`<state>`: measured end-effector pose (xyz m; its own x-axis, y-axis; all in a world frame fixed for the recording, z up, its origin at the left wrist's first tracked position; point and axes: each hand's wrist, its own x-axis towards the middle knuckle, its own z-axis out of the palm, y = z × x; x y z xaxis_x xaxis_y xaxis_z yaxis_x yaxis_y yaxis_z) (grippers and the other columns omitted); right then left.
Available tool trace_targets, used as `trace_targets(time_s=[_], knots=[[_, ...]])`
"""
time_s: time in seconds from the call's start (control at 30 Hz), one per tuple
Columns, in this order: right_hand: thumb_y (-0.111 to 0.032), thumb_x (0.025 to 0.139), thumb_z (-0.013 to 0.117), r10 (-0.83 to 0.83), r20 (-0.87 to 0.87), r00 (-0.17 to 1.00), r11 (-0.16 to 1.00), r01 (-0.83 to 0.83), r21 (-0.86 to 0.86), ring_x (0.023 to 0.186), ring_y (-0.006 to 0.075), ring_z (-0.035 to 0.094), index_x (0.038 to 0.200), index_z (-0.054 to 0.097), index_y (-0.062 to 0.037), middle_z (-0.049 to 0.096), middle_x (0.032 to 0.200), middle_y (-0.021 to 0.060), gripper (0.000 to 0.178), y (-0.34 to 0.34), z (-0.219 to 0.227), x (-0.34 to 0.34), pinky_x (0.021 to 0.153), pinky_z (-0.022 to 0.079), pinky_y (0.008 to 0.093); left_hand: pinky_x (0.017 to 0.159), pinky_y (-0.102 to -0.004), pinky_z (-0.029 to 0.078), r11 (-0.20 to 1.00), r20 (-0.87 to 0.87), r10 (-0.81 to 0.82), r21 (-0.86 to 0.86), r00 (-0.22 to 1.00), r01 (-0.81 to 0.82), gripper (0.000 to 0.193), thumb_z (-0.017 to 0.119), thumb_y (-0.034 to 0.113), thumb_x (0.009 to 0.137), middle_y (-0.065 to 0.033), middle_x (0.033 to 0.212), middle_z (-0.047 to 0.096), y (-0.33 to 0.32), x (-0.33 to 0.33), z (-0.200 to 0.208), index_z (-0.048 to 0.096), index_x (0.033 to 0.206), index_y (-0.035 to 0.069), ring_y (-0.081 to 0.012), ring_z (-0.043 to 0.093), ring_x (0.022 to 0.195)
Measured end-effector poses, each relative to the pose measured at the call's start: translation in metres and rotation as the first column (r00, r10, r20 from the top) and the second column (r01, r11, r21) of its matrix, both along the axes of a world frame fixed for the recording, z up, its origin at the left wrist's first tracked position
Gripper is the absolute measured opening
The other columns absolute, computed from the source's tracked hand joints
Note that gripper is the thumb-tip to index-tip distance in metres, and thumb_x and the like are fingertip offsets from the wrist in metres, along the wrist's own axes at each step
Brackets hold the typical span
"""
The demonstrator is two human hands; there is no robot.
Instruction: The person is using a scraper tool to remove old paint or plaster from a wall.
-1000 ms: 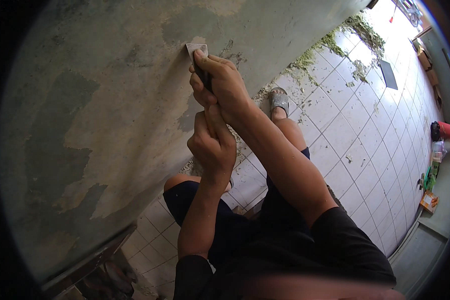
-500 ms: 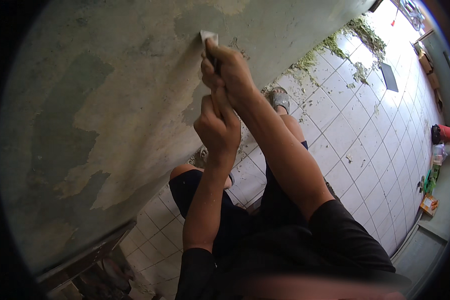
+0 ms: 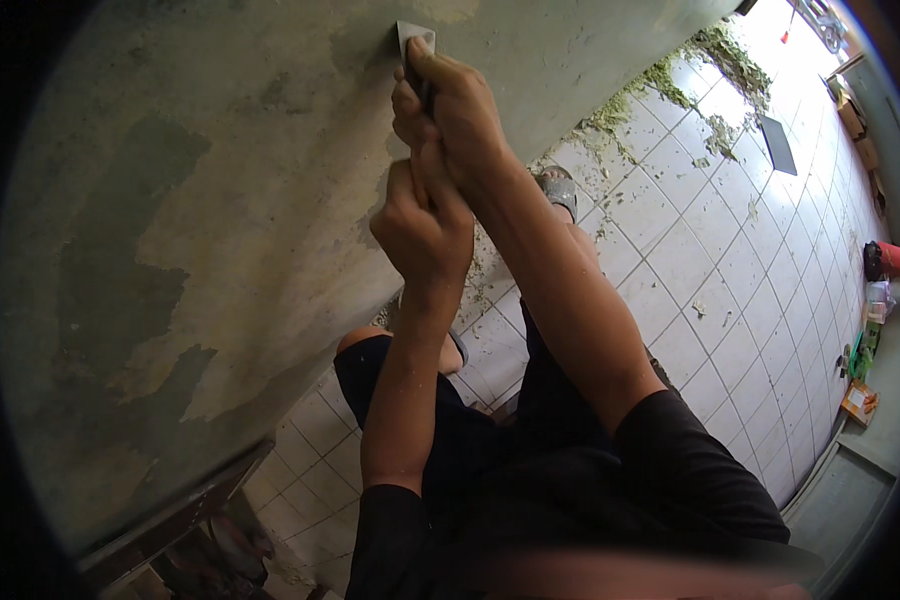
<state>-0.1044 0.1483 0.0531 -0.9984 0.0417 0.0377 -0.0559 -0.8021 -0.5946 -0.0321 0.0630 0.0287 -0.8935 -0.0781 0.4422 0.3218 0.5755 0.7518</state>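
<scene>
At the wall [image 3: 260, 190], right grip [image 3: 460, 112] holds scraper [image 3: 410, 32] (pale-labelled box [image 3: 859, 402] rightward)

Pretty dim across wall [image 3: 270, 200], kinda murky toward left. Way brighter at upper right, blown out to white on floor tiles [image 3: 727, 107], softer glare lower down. Soft shadow on wall just left of scraper [image 3: 409, 32]. Dark shirt [image 3: 700, 470] and shorts [image 3: 560, 395] nearly crushed to black. Pinkish smear [image 3: 620, 572] along bottom edge, way out of focus. Usual fisheye stuff: bowed lines near rim, black corners.
</scene>
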Motion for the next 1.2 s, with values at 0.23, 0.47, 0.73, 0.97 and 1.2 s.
trace_targets(time_s=[0.23, 0.47, 0.73, 0.97, 1.2], knots=[[-0.032, 0.108, 0.054, 0.1, 0.151, 0.984, 0.989, -0.115, 0.096, 0.04, 0.0079, 0.037, 0.091, 0.056, -0.0053, 0.054, 0.062, 0.0023, 0.032, -0.018, -0.004, 0.024, 0.038, 0.031, 0.0247, 0.058, -0.043, 0.049, 0.998, 0.011, 0.034, 0.049, 0.999, -0.035, 0.044, 0.051, 0.028, 0.108, -0.0227, 0.074, 0.069, -0.014, 0.024, -0.017, 0.065, 0.087, -0.007, -0.0356, 0.07, 0.066], [-0.03, 0.108, 0.055, 0.052, 0.108, 0.993, 0.997, -0.058, 0.052, 0.042, 0.007, 0.038, 0.091, 0.056, -0.0056, 0.054, 0.063, 0.0024, 0.03, -0.016, -0.001, 0.006, 0.04, 0.03, 0.0245, 0.056, -0.0419, 0.048, 0.999, -0.048, 0.037, 0.034, 0.998, -0.036, 0.043, 0.055, 0.03, 0.107, -0.022, 0.07, 0.066, -0.013, 0.005, -0.003, 0.065, 0.084, -0.006, -0.0328, 0.069, 0.063], [-0.031, 0.108, 0.054, 0.042, 0.07, 0.997, 0.993, -0.049, 0.105, 0.046, 0.0116, 0.046, 0.089, 0.056, -0.0046, 0.056, 0.065, 0.005, 0.033, -0.016, -0.011, 0.017, 0.042, 0.036, 0.0275, 0.057, -0.042, 0.047, 0.997, -0.058, 0.025, 0.073, 0.998, -0.02, 0.04, 0.052, 0.026, 0.108, -0.0215, 0.071, 0.066, -0.01, 0.02, -0.021, 0.065, 0.088, -0.006, -0.0326, 0.068, 0.062], [-0.033, 0.107, 0.057, 0.04, 0.115, 0.993, 0.989, -0.055, 0.134, 0.04, 0.0079, 0.037, 0.091, 0.057, -0.0049, 0.054, 0.061, 0.002, 0.032, -0.016, 0.002, 0.016, 0.039, 0.031, 0.0246, 0.054, -0.0426, 0.049, 0.996, -0.041, 0.018, 0.084, 0.999, -0.014, 0.038, 0.055, 0.027, 0.106, -0.0219, 0.067, 0.066, -0.01, 0.017, -0.013, 0.062, 0.084, -0.004, -0.0381, 0.07, 0.062], [-0.031, 0.108, 0.056, 0.105, 0.137, 0.985, 0.988, -0.12, 0.102, 0.039, 0.0082, 0.038, 0.092, 0.057, -0.0043, 0.055, 0.063, 0.0025, 0.031, -0.028, -0.002, 0.02, 0.038, 0.031, 0.0248, 0.059, -0.0423, 0.048, 0.993, -0.004, 0.043, 0.106, 0.999, -0.043, 0.045, 0.05, 0.03, 0.109, -0.0218, 0.075, 0.068, -0.017, 0.023, -0.016, 0.064, 0.087, -0.008, -0.0321, 0.067, 0.066]])
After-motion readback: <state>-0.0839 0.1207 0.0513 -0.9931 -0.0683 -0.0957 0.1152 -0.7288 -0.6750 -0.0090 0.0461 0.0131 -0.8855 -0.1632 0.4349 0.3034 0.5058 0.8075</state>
